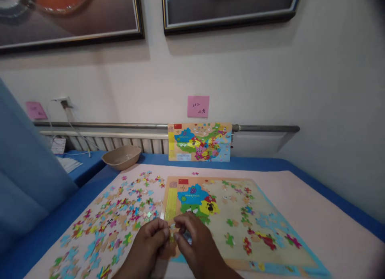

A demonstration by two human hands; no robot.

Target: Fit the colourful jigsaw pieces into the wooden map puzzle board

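Observation:
Both hands meet over the lower left of a map jigsaw board (pixel 221 239). My left hand (pixel 147 245) is closed, thumb pressed toward the curled index finger; anything in the pinch is too small to make out. Close beside it, my right hand (pixel 197 241) has bent fingers and a thumb turned toward the left fingertips, and what they grip is not clear. Above the hands, the joined left part of the map (pixel 192 197) shows blue, green and yellow regions. Loose puzzle pieces (pixel 135 213) are spread left of the board, while small clusters of pieces (pixel 246 211) lie on its bare right side.
A printed map picture (pixel 198 150) leans upright at the back against a wall pipe (pixel 267 128). A tan bowl (pixel 122 158) stands at the back left. Blue fabric (pixel 27 162) hangs at the left edge. A pink note (pixel 198 106) is on the wall.

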